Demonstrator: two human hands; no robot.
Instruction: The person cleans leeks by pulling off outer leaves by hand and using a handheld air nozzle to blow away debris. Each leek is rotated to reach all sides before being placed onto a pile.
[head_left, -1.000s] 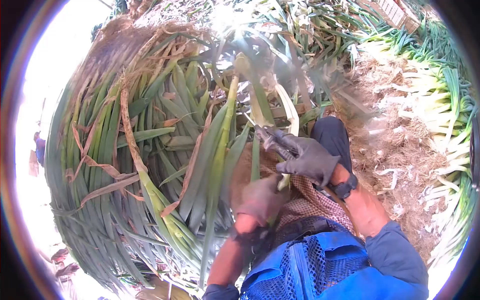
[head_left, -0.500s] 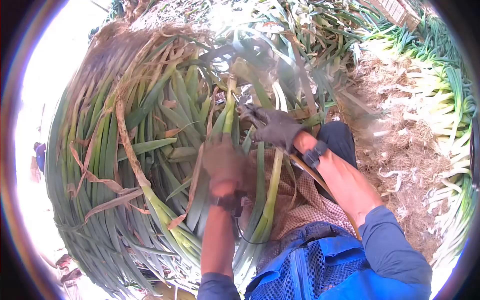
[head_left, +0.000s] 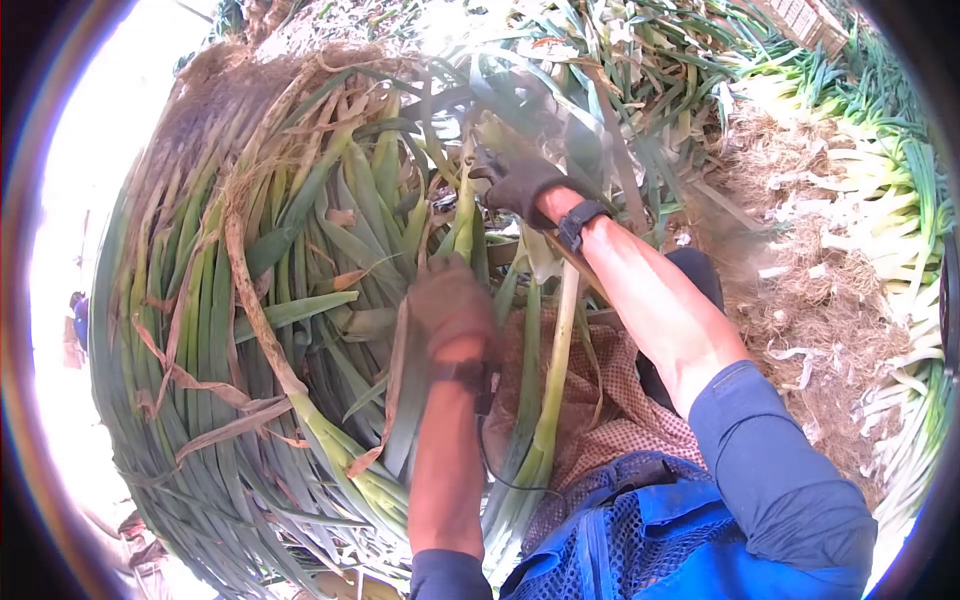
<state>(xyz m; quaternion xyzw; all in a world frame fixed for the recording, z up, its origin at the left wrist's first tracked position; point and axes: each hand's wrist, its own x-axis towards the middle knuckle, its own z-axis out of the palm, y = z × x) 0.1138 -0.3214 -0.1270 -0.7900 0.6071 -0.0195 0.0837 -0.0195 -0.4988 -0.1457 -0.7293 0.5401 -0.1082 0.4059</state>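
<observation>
Leek stalk [head_left: 464,217] points to twelve o'clock, firmly grasped in my left hand [head_left: 452,305], and at one o'clock my right hand [head_left: 524,188] crowds its top, grip I can't tell!

We see strong daylight flooding in from the left, where the background is bleached almost white, with a small blue patch [head_left: 79,316] too tiny to make out. More glare washes over the top centre. At the upper right, we notice a pale, slatted crate [head_left: 803,22]. Below it, a mat of dry brown fibres [head_left: 835,340] covers the ground. Dark, rounded edges frame our view.
</observation>
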